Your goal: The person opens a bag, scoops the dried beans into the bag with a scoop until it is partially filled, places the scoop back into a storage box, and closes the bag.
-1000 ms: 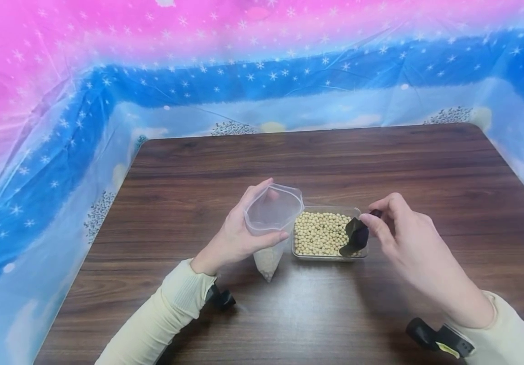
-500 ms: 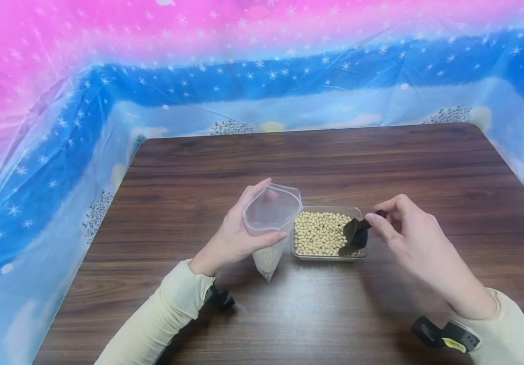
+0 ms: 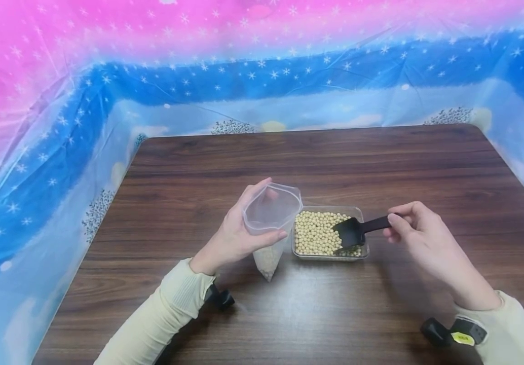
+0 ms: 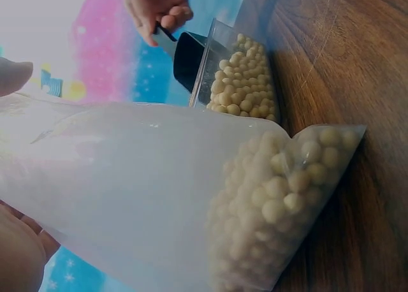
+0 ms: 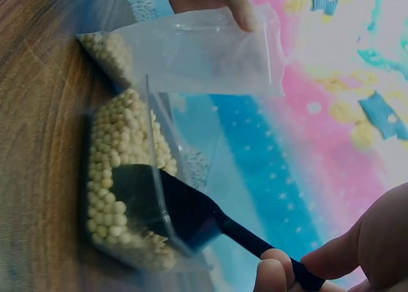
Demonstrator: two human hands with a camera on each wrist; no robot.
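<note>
A translucent plastic bag (image 3: 268, 256) stands with its mouth spread wide, soybeans (image 4: 274, 196) gathered in its bottom. My left hand (image 3: 239, 230) grips it near the top, thumb at the front rim and fingers behind. To its right sits a clear rectangular container (image 3: 330, 257) of soybeans (image 3: 316, 230). With thumb and fingers my right hand (image 3: 426, 241) pinches the handle end of a black scoop (image 3: 350, 233). The scoop's front edge lies among the beans at the container's right side, and its handle slants out over the rim. In the right wrist view the blade (image 5: 140, 190) is partly buried.
Both items rest on a dark wood-grain table (image 3: 289, 162). A pink and blue snowflake-patterned cloth (image 3: 262, 76) hangs behind and beside it. Black wrist cameras (image 3: 453, 332) are strapped on both forearms.
The right hand has drawn back to the right, and the scoop has tipped from steep to flatter, its handle now fully showing. The left hand and bag have stayed nearly still.
</note>
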